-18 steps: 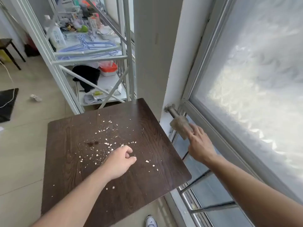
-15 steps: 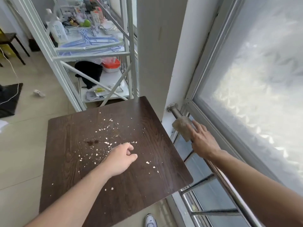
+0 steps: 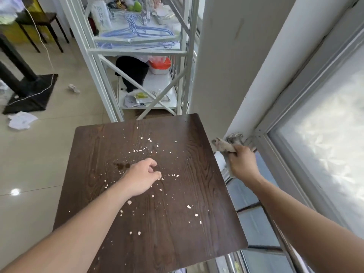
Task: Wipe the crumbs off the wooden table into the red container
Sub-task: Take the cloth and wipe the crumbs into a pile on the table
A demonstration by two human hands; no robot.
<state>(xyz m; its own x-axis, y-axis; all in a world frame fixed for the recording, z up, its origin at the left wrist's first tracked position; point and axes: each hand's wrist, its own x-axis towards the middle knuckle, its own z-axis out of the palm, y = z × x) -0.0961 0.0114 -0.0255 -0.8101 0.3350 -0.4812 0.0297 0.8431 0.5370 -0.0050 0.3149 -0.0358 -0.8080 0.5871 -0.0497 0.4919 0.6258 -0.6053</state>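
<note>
A dark wooden table [image 3: 177, 243] fills the middle of the view, strewn with several pale crumbs [image 3: 189, 206] and a small dark stain [image 3: 122, 165]. My left hand [image 3: 142, 177] rests on the tabletop among the crumbs, its fingers loosely curled with nothing in them. Off the table's right edge my right hand [image 3: 241, 163] is shut on a grey cloth [image 3: 223, 146] that lies against the metal window rail. A red-lidded container [image 3: 160, 65] sits on the white shelf behind the table.
A white metal shelf rack [image 3: 137, 50] with hangers and a black bag stands just beyond the table. A window frame [image 3: 295, 115] and a metal rail [image 3: 283, 241] run along the right. A black stand base [image 3: 29, 95] and crumpled papers lie on the left floor.
My right hand has closed around the grey cloth at the rail and pulled it slightly toward the table. The left hand stays on the tabletop. The camera has tilted a little.
</note>
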